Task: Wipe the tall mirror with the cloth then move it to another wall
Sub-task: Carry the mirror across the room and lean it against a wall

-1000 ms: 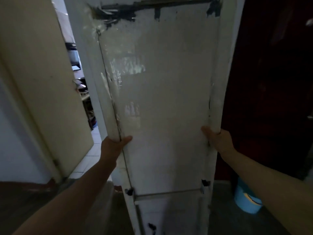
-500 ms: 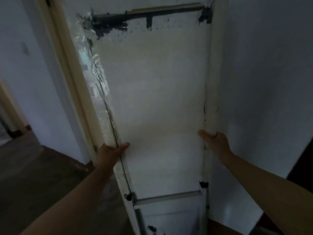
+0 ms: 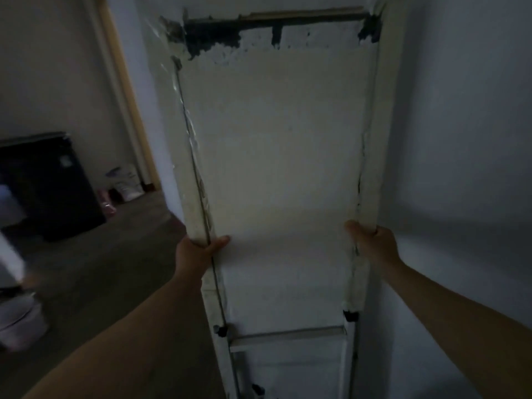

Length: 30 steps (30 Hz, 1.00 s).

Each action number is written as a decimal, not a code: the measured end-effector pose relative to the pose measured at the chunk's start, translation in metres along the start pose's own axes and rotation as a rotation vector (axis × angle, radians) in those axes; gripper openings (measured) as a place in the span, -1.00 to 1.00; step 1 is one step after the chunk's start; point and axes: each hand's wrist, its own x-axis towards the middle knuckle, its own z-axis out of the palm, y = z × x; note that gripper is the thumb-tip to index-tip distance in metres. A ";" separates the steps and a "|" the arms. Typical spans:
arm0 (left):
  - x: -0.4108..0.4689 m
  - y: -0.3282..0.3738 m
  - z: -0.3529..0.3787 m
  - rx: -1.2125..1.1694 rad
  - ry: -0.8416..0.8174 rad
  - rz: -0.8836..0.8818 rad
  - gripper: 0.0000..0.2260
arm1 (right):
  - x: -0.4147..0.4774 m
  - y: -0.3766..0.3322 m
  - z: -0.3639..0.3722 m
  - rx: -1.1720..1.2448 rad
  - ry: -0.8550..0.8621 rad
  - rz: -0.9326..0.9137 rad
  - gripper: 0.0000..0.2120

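Observation:
The tall mirror (image 3: 276, 156) stands upright in front of me with its white back panel facing me. Dark glue smears and a thin bar run along its top, and a metal crossbar sits near its bottom. My left hand (image 3: 198, 251) grips the left frame edge at mid height, thumb on the back panel. My right hand (image 3: 371, 243) grips the right frame edge at about the same height. No cloth is in view.
A pale wall (image 3: 460, 139) rises close on the right behind the mirror. A wooden door frame (image 3: 121, 90) stands at the left. A black cabinet (image 3: 49, 185) and white bags (image 3: 126, 182) sit on the dark floor (image 3: 109, 254). A white bucket (image 3: 20, 323) stands at the lower left.
The view has swung from a doorway and dark door to a room with a pale wall. The mirror has travelled with both hands, whose grips on its edges are unchanged.

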 end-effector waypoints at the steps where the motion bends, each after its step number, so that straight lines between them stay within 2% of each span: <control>1: -0.003 0.003 0.001 -0.016 0.031 -0.011 -0.52 | 0.010 0.001 0.003 0.001 -0.039 0.000 -0.69; 6: -0.028 0.008 0.007 -0.027 0.246 -0.018 -0.71 | 0.050 -0.007 0.022 0.009 -0.240 -0.054 -0.63; 9: -0.041 0.006 0.012 0.022 0.361 -0.056 -0.66 | 0.066 -0.007 0.031 0.006 -0.336 -0.104 -0.64; 12: -0.056 -0.001 0.016 0.033 0.468 -0.055 -0.61 | 0.081 -0.007 0.043 -0.037 -0.444 -0.142 -0.76; 18: -0.080 -0.011 0.023 0.029 0.587 -0.031 -0.65 | 0.096 -0.004 0.065 -0.054 -0.600 -0.207 -0.71; 30: -0.129 -0.025 0.009 0.049 0.785 -0.048 -0.68 | 0.085 0.009 0.115 -0.015 -0.853 -0.224 -0.73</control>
